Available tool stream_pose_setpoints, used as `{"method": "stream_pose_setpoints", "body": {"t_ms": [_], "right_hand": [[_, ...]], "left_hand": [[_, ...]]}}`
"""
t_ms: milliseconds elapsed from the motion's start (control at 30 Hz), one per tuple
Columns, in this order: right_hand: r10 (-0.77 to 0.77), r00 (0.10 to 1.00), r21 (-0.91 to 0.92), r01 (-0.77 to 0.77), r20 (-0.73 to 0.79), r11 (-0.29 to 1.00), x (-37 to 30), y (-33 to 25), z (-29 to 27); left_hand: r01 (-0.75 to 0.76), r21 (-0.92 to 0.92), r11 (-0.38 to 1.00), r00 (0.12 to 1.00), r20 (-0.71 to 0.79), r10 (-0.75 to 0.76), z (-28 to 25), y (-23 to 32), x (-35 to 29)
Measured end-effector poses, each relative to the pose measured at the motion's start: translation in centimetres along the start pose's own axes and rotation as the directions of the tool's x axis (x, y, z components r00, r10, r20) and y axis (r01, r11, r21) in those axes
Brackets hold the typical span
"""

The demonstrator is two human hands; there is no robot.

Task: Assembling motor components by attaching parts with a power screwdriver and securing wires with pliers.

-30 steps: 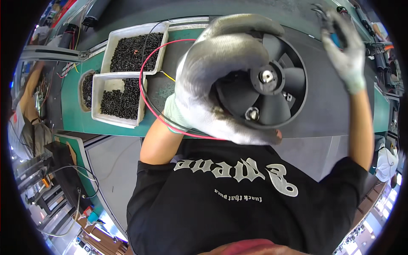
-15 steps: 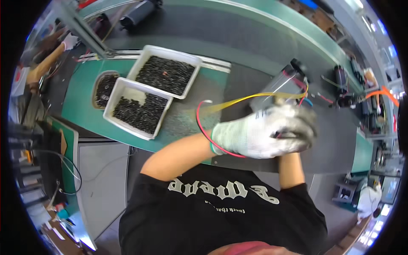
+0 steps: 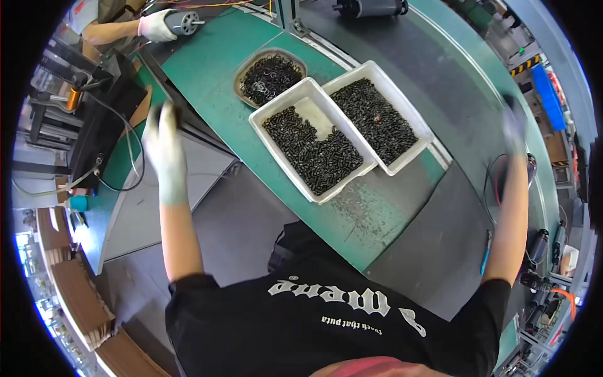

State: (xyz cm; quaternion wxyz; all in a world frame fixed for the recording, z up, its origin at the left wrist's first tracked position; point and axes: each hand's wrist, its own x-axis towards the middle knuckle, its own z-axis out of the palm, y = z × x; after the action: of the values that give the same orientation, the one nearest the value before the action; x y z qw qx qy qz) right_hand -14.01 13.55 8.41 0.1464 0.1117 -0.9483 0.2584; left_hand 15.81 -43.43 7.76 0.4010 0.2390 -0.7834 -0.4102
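Observation:
My left hand (image 3: 164,147), in a white glove, reaches out to the left above the edge of a green side bench. Motion smears its fingers, and a dark patch at their tips cannot be made out. Far to the right, my gloved right hand (image 3: 515,129) is over the dark work surface, also blurred, so its grip does not show. Beside my right wrist lies a dark cylindrical part (image 3: 532,168) with a thin cable, partly hidden by the forearm. Between my arms stand two white bins, a near one (image 3: 259,129) and a far one (image 3: 411,157), with small black cylindrical pieces.
An oval tub (image 3: 239,85) of black rings stands behind the bins. Another person's gloved hand (image 3: 157,26) holds a grey motor (image 3: 184,23) at the upper left. A metal post (image 3: 289,16) rises behind the table. A slim blue-handled tool (image 3: 486,252) lies near my right forearm.
My hands, close together over a clear-and-grey cylinder with coloured wires, are now spread far apart. The view has turned left, putting the bins in the middle.

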Motion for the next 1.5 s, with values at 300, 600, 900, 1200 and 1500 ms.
{"method": "stream_pose_setpoints", "body": {"t_ms": [300, 600, 900, 1200, 1500], "right_hand": [[-0.144, 0.975, -0.041, 0.154, 0.171, 0.987, 15.1, -24.0, 28.1], [0.278, 0.940, 0.735, -0.330, 0.198, 0.593, 13.9, -23.8, 31.7], [0.256, 0.839, 0.682, -0.540, 0.479, 0.493, 3.8, -9.3, 6.3], [0.360, 0.838, 0.579, -0.544, 0.410, 0.608, -23.6, -7.6, 0.3], [0.421, 0.664, 0.559, -0.748, 0.618, 0.357, -33.0, -12.8, -1.2]], "left_hand": [[-0.122, 0.704, 0.699, 0.987, 0.159, 0.012, 13.5, -12.2, 4.6], [-0.067, 0.726, 0.685, 0.989, 0.138, -0.050, 10.4, -11.1, 4.3], [-0.073, 0.731, 0.678, 0.982, 0.172, -0.080, 10.9, -11.2, 4.7], [-0.458, 0.302, 0.836, 0.760, 0.621, 0.192, 11.8, 6.5, 4.3], [-0.796, 0.065, 0.602, 0.370, 0.840, 0.397, 24.9, 9.8, -6.2]]}}
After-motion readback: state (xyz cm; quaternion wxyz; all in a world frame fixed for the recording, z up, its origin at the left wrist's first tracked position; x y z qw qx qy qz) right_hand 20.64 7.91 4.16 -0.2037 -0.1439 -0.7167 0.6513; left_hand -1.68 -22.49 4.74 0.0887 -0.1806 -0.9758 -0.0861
